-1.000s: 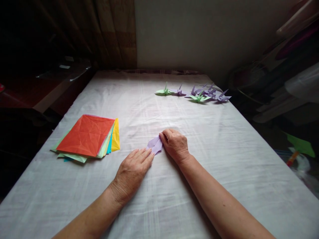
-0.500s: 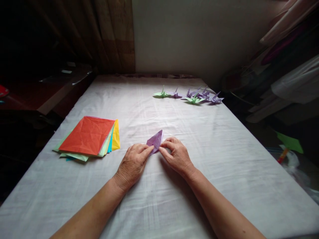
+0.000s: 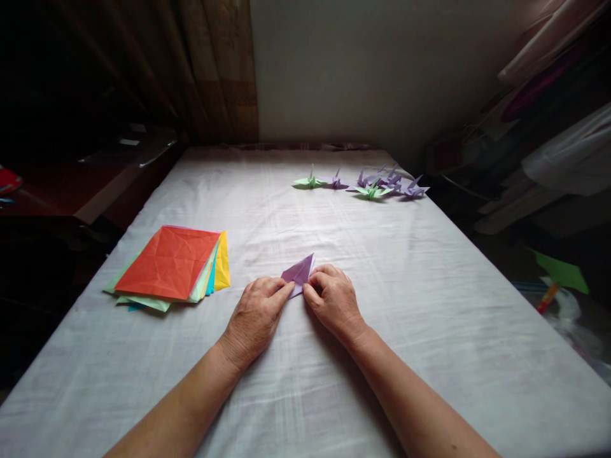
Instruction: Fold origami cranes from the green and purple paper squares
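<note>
Between my hands, low over the middle of the table, is a folded piece of purple origami paper (image 3: 299,270) with a pointed corner facing away from me. My left hand (image 3: 258,312) is closed on its left lower edge, the thumb lying on top of the paper. On the right side, my right hand (image 3: 334,298) pinches the paper's edge between thumb and fingers. The undersides of the folds are hidden by my fingers.
A stack of coloured paper squares (image 3: 167,261), red on top, lies to the left. Several purple paper cranes (image 3: 414,189) and two green paper cranes (image 3: 371,189) stand at the far right. A white cloth (image 3: 429,286) covers the table.
My right thumb and fingers have drawn in closer on the purple paper's right edge. The paper's tip has tilted slightly to the right. The view has shifted a little.
</note>
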Demonstrator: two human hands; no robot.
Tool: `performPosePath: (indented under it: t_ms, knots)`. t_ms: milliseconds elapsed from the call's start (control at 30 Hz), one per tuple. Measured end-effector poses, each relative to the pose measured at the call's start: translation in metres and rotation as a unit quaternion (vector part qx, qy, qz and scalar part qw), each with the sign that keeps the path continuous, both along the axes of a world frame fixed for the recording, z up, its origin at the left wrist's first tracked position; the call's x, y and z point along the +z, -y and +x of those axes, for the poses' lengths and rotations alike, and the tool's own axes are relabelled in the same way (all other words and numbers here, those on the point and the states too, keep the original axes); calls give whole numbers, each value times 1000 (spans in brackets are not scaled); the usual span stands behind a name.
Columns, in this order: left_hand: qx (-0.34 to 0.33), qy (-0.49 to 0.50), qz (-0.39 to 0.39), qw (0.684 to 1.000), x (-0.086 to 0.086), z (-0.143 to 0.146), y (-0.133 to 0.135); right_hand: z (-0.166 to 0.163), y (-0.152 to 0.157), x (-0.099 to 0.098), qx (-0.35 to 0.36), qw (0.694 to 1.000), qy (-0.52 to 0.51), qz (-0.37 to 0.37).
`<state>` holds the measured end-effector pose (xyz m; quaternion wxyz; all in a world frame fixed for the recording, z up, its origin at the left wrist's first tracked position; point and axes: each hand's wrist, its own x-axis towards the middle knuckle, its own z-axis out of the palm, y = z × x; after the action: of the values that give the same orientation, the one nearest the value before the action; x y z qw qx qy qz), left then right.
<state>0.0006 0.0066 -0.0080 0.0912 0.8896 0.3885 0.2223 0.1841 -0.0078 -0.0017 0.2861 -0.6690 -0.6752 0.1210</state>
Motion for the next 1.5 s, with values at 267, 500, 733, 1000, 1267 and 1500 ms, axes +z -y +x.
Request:
performPosePath:
  t_ms: [267,500,733,1000,1267,1500]
  knots:
    - [14,-5,28,999,-1,1,2,1,4,-4,-20,994,11,107]
    - [-8,-49,21,999,-11,-1,-1,-2,5,0,155,971,172,54]
    - [-20,-115,-1,993,-6,-11,8,5,7,-3,140,971,185,-51]
    - [-54,-171,1,984,-5,-28,13,10,7,0,137,971,193,-41]
    - [-53,-179,20,982,-2,-25,14,3,-4,4,250,951,179,-46]
    - [-42,-171,8,984,3,-26,15,8,-2,1,169,963,197,-79]
